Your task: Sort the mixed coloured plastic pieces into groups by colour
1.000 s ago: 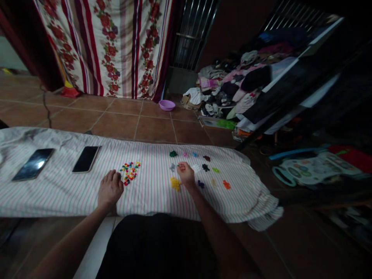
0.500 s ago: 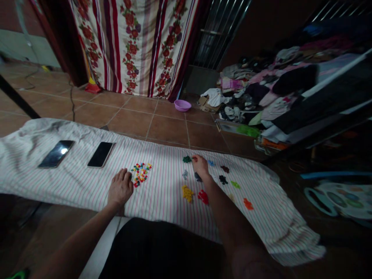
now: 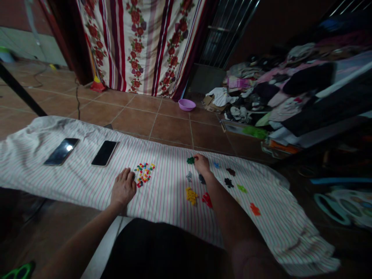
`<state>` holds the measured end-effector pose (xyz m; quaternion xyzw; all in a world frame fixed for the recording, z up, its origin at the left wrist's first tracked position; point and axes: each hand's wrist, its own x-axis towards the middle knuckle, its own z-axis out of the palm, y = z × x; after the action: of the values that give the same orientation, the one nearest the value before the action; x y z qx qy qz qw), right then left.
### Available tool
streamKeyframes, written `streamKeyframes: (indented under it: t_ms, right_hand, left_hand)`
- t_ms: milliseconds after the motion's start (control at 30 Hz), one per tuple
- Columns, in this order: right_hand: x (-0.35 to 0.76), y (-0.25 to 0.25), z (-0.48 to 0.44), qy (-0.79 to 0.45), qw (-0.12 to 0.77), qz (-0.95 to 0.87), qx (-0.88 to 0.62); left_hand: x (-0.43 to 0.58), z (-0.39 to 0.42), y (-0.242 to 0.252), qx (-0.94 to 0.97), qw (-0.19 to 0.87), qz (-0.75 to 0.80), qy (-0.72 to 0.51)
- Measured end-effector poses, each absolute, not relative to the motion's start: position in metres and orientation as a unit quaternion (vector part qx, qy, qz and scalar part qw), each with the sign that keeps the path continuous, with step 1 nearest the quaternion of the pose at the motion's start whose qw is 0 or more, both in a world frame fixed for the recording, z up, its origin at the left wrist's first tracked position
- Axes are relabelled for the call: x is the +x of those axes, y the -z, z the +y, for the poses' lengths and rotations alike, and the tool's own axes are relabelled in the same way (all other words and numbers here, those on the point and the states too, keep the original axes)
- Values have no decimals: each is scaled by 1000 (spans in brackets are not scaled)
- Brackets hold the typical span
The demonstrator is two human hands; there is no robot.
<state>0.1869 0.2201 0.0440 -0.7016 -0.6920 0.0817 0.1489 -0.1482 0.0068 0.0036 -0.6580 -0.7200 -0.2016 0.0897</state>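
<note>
My left hand [image 3: 123,188] lies flat on the striped cloth [image 3: 162,201], fingers together, touching the left edge of a mixed pile of small coloured pieces [image 3: 144,173]. My right hand [image 3: 202,164] reaches to the far row of sorted little heaps, with its fingertips pinched down on the cloth beside the green heap [image 3: 190,160]. What the fingers hold is hidden. Around that arm lie separate heaps: blue [image 3: 216,165], grey [image 3: 189,176], black [image 3: 228,182], yellow [image 3: 191,195], red [image 3: 207,199] and orange [image 3: 255,209].
Two phones [image 3: 61,151] [image 3: 104,153] lie face up on the cloth to the left. Beyond it is tiled floor with a purple bowl [image 3: 186,104], a floral curtain [image 3: 145,42] and a heap of clothes [image 3: 276,89]. A plastic toy [image 3: 343,201] lies at the right.
My right hand has moved from the middle row of heaps up to the far row by the green heap. The view has swung left and closer. The left hand has stayed put.
</note>
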Motion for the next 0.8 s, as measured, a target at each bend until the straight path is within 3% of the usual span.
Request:
streamKeyframes:
  t_ms: [500,800]
  right_hand:
    - [194,-27,230,-159,251,-670,-681]
    - [199,-27,230,-188,252,-653,-689]
  left_hand:
    - [-148,7,-5,-657,74,-717,224]
    - [-148,7,-5,-658,69,-718,218]
